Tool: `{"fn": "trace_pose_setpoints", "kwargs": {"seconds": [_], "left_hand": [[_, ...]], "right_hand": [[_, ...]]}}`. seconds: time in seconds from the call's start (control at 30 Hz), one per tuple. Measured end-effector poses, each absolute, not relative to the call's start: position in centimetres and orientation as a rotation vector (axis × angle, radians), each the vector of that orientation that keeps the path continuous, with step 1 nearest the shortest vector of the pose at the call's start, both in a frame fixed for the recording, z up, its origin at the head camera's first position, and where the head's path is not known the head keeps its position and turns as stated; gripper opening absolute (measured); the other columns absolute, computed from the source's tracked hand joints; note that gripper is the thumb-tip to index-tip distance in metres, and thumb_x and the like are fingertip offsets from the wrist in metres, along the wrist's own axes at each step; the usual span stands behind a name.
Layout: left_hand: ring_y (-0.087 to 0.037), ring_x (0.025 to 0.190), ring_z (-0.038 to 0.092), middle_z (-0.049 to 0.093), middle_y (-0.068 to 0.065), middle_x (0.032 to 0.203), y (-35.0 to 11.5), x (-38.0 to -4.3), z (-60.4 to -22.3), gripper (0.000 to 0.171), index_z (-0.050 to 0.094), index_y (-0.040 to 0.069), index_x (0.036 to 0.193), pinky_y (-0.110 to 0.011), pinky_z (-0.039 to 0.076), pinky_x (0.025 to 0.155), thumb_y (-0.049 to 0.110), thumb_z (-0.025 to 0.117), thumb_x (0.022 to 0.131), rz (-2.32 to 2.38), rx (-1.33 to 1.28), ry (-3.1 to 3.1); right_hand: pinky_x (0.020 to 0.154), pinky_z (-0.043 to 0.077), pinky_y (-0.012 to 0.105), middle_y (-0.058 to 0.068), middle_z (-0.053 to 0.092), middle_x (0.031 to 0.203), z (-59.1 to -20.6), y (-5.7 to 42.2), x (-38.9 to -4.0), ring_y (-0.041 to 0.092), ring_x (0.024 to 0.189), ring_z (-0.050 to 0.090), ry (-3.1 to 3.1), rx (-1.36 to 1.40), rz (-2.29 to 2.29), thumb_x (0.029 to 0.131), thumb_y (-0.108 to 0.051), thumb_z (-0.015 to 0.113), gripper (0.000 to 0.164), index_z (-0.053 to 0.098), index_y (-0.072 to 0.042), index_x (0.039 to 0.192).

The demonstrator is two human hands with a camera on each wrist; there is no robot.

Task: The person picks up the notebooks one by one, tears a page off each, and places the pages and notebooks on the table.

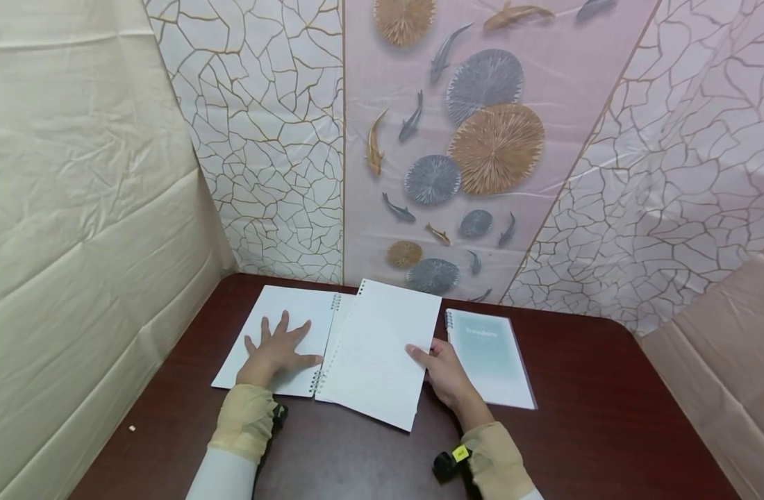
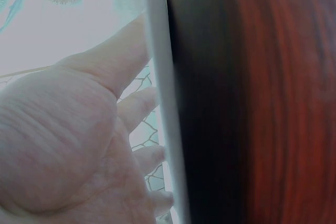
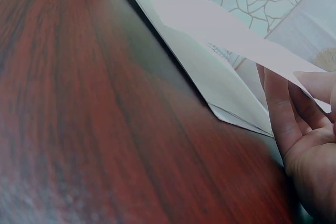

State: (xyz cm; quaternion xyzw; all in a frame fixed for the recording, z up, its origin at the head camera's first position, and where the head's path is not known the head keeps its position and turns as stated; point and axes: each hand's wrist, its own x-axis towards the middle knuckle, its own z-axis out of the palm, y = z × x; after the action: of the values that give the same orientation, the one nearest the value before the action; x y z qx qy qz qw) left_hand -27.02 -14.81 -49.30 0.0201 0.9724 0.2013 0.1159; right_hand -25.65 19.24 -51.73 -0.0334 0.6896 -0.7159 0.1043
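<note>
In the head view, most fingers of your right hand [image 1: 449,375] are hidden behind the white sheet [image 1: 382,354], which also covers most of the right side of the open notebook [image 1: 301,302]. Whether the sheet's lowest holes are free of the rings [image 1: 316,382] is perhaps too small to judge. In the left wrist view, the tips of your left hand [image 2: 79,135] disappear at the notebook's edge, and the table [image 2: 294,98] is blurred. The right wrist view cuts your right hand. One white speck [image 1: 132,428] is too small to name.

Head view from above, wrist views close
</note>
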Motion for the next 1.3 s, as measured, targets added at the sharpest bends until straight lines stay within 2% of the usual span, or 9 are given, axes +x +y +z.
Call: {"fn": "trace_pose_setpoints", "kwargs": {"seconds": [0.27,1.3], "left_hand": [[-0.055,0.147,-0.015,0.000,-0.023,0.169,-14.75,-27.05,-49.17,0.089,0.032,0.026,0.160,-0.084,-0.005,0.108,0.062,0.068,0.088,0.571,0.060,2.856],[-0.055,0.147,-0.015,0.000,-0.023,0.169,-14.73,-26.86,-49.11,0.087,0.032,0.026,0.160,-0.084,-0.006,0.108,0.061,0.067,0.089,0.571,0.061,2.851]], "right_hand": [[0.078,0.063,0.036,0.019,0.073,0.119,-51.53,19.37,-25.57,0.026,0.100,0.072,2.052,-0.118,-2.083,0.104,-0.017,0.062,0.032,0.063,0.000,0.131],[0.079,0.063,0.036,0.013,0.074,0.116,-51.57,19.56,-25.41,0.024,0.101,0.072,2.013,-0.101,-2.093,0.103,-0.019,0.063,0.035,0.061,0.002,0.132]]}}
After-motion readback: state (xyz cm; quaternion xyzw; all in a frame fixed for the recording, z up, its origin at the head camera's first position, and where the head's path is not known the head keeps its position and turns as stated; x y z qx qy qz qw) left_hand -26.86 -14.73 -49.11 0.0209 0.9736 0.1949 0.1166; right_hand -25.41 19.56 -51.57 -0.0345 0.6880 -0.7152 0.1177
